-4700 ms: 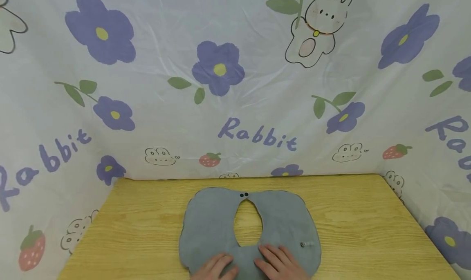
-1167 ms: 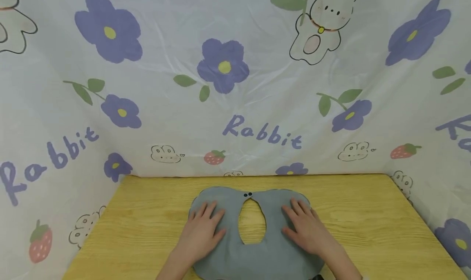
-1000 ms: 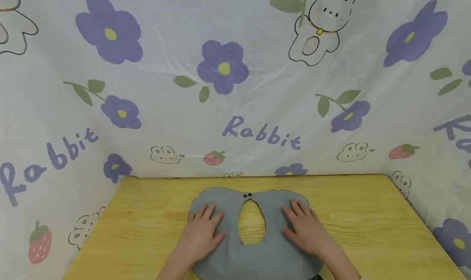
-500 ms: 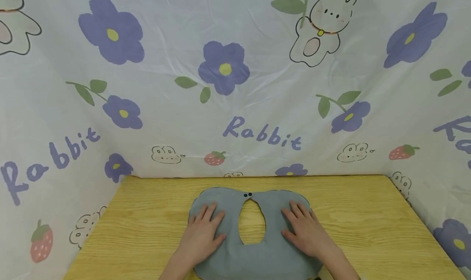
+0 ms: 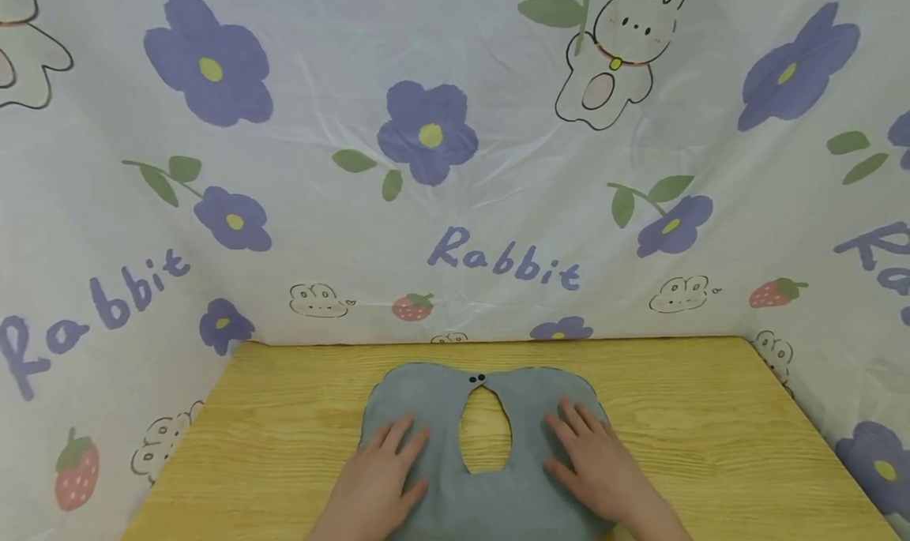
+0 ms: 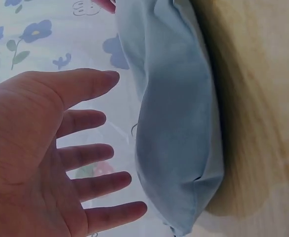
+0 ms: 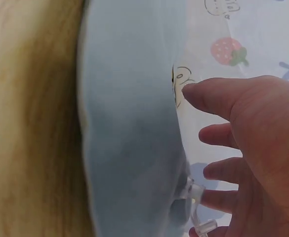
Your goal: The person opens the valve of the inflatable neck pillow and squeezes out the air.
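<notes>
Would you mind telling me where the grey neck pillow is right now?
In the head view the grey neck pillow lies flat on the wooden table, centred near its front edge, with the left hand and right hand on its two lobes.

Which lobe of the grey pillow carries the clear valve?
The lobe under the right hand: the right wrist view shows the clear valve on the grey pillow there; the left shows none.

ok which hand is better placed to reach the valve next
Right, probably. The clear valve shows in the right wrist view just by the fingers of the right hand, on that side of the grey pillow. The left hand lies on the opposite lobe.
</notes>
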The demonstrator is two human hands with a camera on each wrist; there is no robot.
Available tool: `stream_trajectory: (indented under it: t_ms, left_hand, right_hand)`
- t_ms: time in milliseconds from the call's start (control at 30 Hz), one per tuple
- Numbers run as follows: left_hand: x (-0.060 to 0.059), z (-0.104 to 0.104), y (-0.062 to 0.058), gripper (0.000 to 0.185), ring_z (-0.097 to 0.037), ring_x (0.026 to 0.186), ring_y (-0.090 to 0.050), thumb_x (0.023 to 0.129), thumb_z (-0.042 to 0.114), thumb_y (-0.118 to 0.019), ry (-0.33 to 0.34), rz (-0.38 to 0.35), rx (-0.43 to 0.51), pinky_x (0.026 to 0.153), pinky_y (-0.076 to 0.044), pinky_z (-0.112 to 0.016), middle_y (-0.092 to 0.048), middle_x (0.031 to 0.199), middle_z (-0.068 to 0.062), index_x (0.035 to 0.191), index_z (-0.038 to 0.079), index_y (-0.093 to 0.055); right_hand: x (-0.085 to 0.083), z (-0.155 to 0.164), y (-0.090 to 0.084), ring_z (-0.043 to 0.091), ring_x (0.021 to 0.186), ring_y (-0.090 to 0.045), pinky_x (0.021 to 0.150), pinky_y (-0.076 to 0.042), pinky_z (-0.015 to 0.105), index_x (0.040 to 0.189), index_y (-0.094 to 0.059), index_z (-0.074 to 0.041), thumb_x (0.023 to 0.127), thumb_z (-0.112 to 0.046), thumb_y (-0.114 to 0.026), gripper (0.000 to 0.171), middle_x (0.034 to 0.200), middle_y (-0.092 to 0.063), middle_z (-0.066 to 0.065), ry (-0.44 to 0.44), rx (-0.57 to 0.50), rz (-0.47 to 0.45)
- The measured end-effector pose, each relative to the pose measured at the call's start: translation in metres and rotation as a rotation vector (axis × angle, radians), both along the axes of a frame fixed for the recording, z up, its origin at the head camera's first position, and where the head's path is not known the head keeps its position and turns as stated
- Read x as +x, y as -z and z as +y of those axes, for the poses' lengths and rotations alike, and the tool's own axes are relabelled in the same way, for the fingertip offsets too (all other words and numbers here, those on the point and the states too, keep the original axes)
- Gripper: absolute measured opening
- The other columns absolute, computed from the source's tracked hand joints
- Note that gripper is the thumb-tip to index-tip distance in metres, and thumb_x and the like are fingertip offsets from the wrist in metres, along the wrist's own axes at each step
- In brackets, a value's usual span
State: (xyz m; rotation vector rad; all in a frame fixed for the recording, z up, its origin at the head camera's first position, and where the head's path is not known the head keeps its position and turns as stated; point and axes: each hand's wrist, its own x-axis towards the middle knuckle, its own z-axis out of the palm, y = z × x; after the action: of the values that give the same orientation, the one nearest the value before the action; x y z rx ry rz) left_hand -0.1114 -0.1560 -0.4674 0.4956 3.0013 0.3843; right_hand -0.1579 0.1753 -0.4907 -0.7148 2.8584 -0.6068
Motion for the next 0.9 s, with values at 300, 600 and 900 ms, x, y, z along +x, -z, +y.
stream_trajectory:
  t_ms: [300,600,900]
  left_hand:
    - [0.007,0.0,0.01,0.058,-0.044,0.127,-0.053,0.089,0.037,-0.081,-0.01,-0.048,0.007,0.091,-0.054,-0.058,-0.052,0.145,-0.019,0.137,0.01,-0.065]
    - [0.005,-0.002,0.02,0.053,-0.04,0.121,-0.056,0.088,0.037,-0.081,0.01,-0.064,-0.023,0.088,-0.055,-0.056,-0.058,0.136,-0.015,0.132,0.011,-0.068]
    - [0.006,-0.004,0.024,0.048,-0.038,0.117,-0.058,0.088,0.038,-0.081,0.053,-0.044,-0.039,0.085,-0.056,-0.054,-0.06,0.131,-0.013,0.127,0.013,-0.07]
  right_hand:
    - [0.007,-0.002,0.007,0.048,0.143,-0.036,0.107,-0.031,0.073,0.145,-0.056,-0.006,0.098,-0.037,-0.071,0.059,0.156,-0.04,0.026,0.026,0.023,0.017]
    - [0.007,-0.004,0.011,0.045,0.145,-0.035,0.111,-0.031,0.068,0.145,-0.057,-0.008,0.098,-0.04,-0.07,0.058,0.157,-0.041,0.024,0.046,0.064,0.012]
    - [0.01,-0.006,0.009,0.045,0.144,-0.036,0.11,-0.032,0.068,0.144,-0.059,-0.009,0.098,-0.04,-0.07,0.057,0.157,-0.042,0.022,0.049,0.078,0.014]
